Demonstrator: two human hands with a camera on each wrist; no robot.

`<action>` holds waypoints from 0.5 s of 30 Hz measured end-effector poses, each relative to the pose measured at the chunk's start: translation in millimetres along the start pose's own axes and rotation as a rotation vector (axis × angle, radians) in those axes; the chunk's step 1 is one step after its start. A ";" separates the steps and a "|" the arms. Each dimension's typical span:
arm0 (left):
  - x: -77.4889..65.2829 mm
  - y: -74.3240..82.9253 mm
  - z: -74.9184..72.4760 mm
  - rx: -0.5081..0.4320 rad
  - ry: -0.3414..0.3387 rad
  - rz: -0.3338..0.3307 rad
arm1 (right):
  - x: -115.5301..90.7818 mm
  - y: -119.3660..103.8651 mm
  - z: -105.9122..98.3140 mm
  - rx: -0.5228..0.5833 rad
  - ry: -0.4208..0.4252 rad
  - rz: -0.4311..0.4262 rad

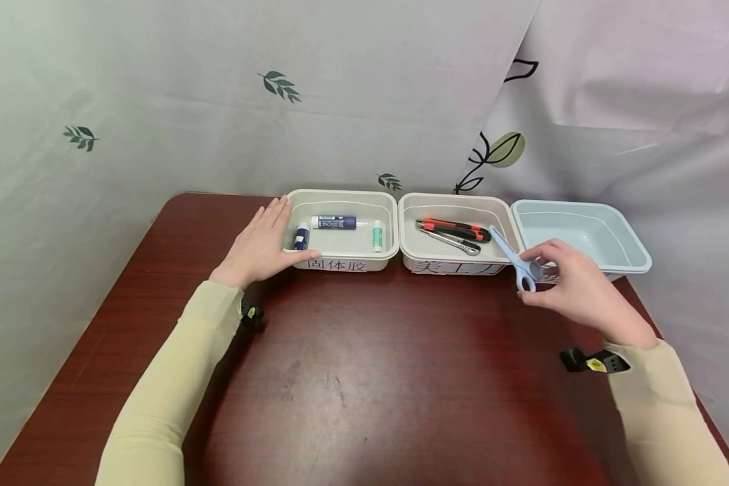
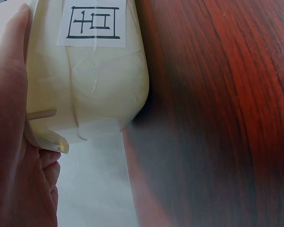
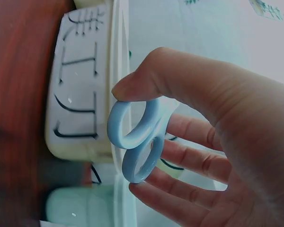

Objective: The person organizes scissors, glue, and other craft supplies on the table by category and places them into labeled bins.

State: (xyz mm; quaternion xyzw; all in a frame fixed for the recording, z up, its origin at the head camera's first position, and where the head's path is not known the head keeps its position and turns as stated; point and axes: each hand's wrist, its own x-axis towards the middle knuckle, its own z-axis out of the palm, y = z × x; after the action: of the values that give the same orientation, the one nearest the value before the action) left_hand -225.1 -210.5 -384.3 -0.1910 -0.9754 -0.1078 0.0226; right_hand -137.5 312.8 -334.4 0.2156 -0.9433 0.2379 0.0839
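My left hand rests with fairly straight fingers on the left corner of a cream bin, its thumb along the front rim. Inside that bin lie two blue glue sticks and a green-and-white one. My right hand pinches a pair of light blue scissors by the handle loops, thumb on one loop in the right wrist view. The scissors' blades point up and left, overlapping the right side of the middle bin in the head view. Several utility knives lie in that bin.
At the right end of the row stands a light blue bin, partly behind my right hand. The bins carry paper labels with handwritten characters on their fronts. They stand along the back of a dark red wooden table, before a patterned curtain.
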 end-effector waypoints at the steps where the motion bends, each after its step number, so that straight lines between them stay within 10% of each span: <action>1: 0.1 0.0 0.0 0.000 0.000 0.000 | 1.2 1.4 -2.7 0.008 0.001 0.008; 15: -0.8 1.0 -0.9 0.003 0.001 0.003 | 24.5 28.9 -29.3 0.051 0.055 0.094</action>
State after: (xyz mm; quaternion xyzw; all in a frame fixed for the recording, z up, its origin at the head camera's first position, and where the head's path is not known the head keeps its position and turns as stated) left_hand -224.0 -210.1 -383.3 -0.1922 -0.9753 -0.1066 0.0234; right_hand -170.7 341.0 -314.3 0.1667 -0.9434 0.2714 0.0929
